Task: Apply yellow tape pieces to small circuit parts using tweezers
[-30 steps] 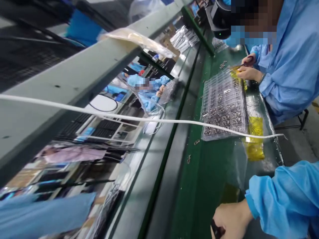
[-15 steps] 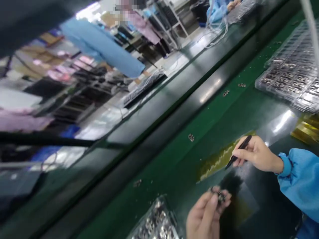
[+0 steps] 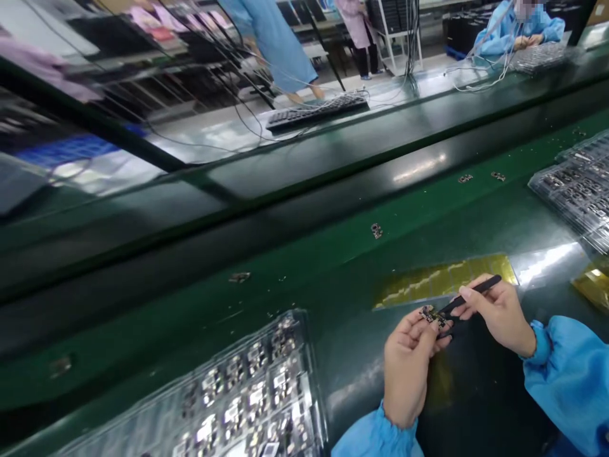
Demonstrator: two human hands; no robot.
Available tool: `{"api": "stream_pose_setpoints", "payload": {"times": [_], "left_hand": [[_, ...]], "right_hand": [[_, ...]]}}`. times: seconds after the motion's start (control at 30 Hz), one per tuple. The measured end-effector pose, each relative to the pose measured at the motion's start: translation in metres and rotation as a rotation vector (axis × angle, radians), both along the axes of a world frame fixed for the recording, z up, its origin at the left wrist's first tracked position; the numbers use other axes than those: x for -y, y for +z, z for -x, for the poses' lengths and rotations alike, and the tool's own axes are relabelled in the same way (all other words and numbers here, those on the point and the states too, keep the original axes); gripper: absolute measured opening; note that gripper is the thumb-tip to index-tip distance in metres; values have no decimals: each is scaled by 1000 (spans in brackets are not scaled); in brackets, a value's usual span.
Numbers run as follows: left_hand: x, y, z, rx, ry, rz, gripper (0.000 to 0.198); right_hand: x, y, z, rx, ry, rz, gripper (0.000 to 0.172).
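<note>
Between the thumb and fingers of my left hand (image 3: 410,365) is a small circuit board (image 3: 432,316), held up above the dark green work surface. My right hand (image 3: 497,311) grips slim black tweezers (image 3: 476,291), slanting down to the left. Their tip is at the board; whether it touches or pinches anything there is too small to tell. Just behind both hands lies a strip of yellow film tape (image 3: 428,282) on a clear backing. A clear plastic tray (image 3: 311,381) with several small electronic parts in its pockets stands left of my left hand.
More stacked clear trays (image 3: 578,184) of parts stand at the right, with another yellow film piece (image 3: 592,282) before them. Loose small boards, one of them a board (image 3: 376,230), lie along the green strip. Beyond a raised ledge sits a black tray (image 3: 318,113). A co-worker (image 3: 518,32) sits far right.
The view has levelled and swung left, showing more of the near tray. My hands have come together: the tweezers' tip, apart from the board before, is now at it.
</note>
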State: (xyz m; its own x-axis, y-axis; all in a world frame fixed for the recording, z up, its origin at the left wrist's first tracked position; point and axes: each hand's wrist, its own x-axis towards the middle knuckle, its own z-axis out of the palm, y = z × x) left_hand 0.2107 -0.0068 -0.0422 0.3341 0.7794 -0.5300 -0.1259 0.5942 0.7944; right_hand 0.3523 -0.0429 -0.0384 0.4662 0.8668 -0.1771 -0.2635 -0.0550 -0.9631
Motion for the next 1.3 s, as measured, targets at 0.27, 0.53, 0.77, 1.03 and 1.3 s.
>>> {"api": "stream_pose_setpoints", "payload": {"times": [0.27,0.53,0.77,1.03,1.3], "left_hand": [[-2,2,-1,24,26,35,46],[-1,3,-1,19,22,47,48],[-1,4,-1,31,15,59,48],[0,6,-2,30,15,47,45],[1,5,-1,19,20,18,40]], "right_hand": [[2,-2,1,81,33,-3,31],[3,-2,0,103,42,0,31],[2,-2,0,108,44,4,32],[2,-1,0,119,54,5,34],[2,-1,-1,81,60,18,31]]}}
